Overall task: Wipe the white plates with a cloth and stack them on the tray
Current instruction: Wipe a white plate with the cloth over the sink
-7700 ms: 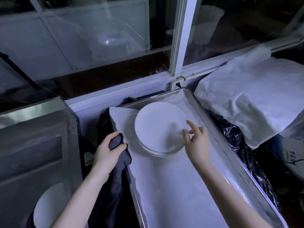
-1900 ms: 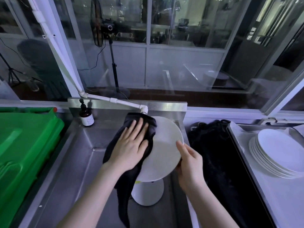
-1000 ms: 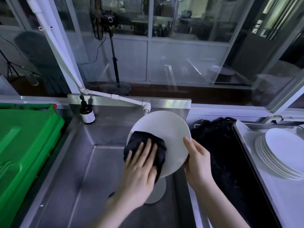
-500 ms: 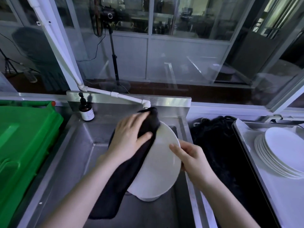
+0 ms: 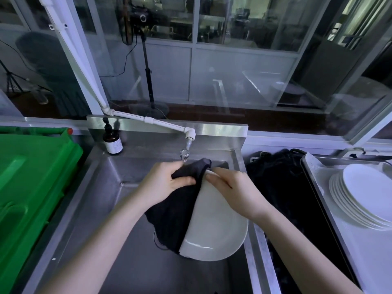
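Over the steel sink (image 5: 101, 200) I hold a white plate (image 5: 214, 228) tilted on edge. My right hand (image 5: 231, 187) grips its upper rim, fingers curled over the edge. My left hand (image 5: 163, 183) grips a dark cloth (image 5: 176, 211) bunched against the plate's left side near the top, and the cloth hangs down over the plate's left face. A stack of several white plates (image 5: 364, 194) lies on the metal tray (image 5: 360, 247) at the right.
A white tap pipe (image 5: 152, 122) ends just above my hands. A brown bottle (image 5: 112, 141) stands at the sink's back left corner. A green bin (image 5: 31, 187) fills the left. A black bag (image 5: 282, 187) lies between sink and tray.
The plate has tipped further on edge. My left hand slid with the cloth up to the plate's top rim, and my right hand shifted from the right rim up to the top.
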`<state>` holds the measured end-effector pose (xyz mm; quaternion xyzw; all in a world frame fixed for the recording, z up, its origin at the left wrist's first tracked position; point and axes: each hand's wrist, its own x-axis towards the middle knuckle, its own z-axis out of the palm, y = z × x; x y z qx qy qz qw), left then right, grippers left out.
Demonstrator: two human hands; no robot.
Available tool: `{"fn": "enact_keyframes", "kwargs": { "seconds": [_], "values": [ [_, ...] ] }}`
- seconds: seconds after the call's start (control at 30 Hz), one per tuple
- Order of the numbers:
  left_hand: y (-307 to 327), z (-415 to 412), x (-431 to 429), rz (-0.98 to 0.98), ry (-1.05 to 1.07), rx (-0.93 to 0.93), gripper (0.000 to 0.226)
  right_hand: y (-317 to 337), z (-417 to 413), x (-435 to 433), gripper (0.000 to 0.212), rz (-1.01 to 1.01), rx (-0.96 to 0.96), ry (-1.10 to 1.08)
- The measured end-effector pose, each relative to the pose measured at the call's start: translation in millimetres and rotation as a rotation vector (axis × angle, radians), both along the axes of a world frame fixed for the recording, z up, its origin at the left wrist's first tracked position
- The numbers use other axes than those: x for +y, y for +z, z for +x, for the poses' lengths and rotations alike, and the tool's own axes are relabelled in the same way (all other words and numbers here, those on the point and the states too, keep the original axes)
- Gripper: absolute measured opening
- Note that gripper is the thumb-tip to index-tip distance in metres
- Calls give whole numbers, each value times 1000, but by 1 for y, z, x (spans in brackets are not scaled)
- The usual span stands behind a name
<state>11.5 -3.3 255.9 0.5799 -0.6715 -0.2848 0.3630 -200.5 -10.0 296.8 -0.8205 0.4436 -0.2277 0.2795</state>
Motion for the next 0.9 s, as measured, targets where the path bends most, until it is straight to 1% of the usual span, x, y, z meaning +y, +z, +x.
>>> {"fn": "enact_keyframes", "kwargs": {
  "seconds": [0.07, 0.1, 0.17, 0.2, 0.23, 0.3, 0.37, 0.43, 0.47, 0.53, 0.57, 0.6, 0.63, 0.67, 0.73, 0.77, 0.8, 0.83, 0.9],
  "values": [
    [-13, 1, 9, 40, 175, 119, 26, 3, -9, -4, 37, 40, -61, -40],
    [-22, -1, 15, 69, 285, 200, 24, 3, -14, -6, 36, 70, -142, -91],
    [-36, -12, 29, 123, 455, 432, 21, -2, -19, -6, 41, 125, -341, -236],
    [-40, -16, 33, 144, 511, 496, 21, -6, -20, -4, 43, 147, -411, -290],
    [-43, -16, 34, 152, 539, 501, 24, -10, -21, -3, 44, 164, -442, -314],
    [-41, -8, 31, 135, 520, 445, 32, -13, -24, -3, 45, 192, -407, -278],
    [-32, 1, 27, 83, 442, 324, 42, -9, -24, -8, 38, 201, -305, -187],
    [-21, 1, 22, 10, 317, 157, 41, -1, -14, -9, 34, 181, -160, -55],
    [-17, -2, 19, -3, 240, 94, 38, 1, -7, -8, 38, 148, -79, 11],
    [-11, -6, 15, 15, 130, 64, 41, 0, 2, -6, 43, 85, -3, 67],
    [-13, -5, 15, 27, 145, 98, 41, -1, 1, -7, 44, 62, -11, 45],
    [-15, -5, 16, 40, 211, 160, 39, -2, -3, -8, 44, 51, -51, -13],
    [-20, -5, 19, 61, 314, 247, 33, -4, -6, -10, 44, 58, -136, -108],
    [-27, -7, 22, 96, 441, 369, 29, -8, -7, -11, 45, 83, -270, -227],
    [-42, -22, 29, 193, 661, 687, 29, -17, -2, -5, 47, 129, -583, -459],
    [-46, -30, 32, 242, 746, 788, 27, -24, 4, 1, 46, 143, -682, -540],
    [-48, -34, 33, 271, 804, 832, 25, -30, 8, 7, 45, 163, -719, -579],
    [-49, -34, 32, 276, 826, 848, 24, -36, 8, 11, 43, 195, -708, -574],
    [-45, -25, 32, 236, 809, 814, 25, -38, -4, 11, 33, 276, -624, -476]
  ]
}}
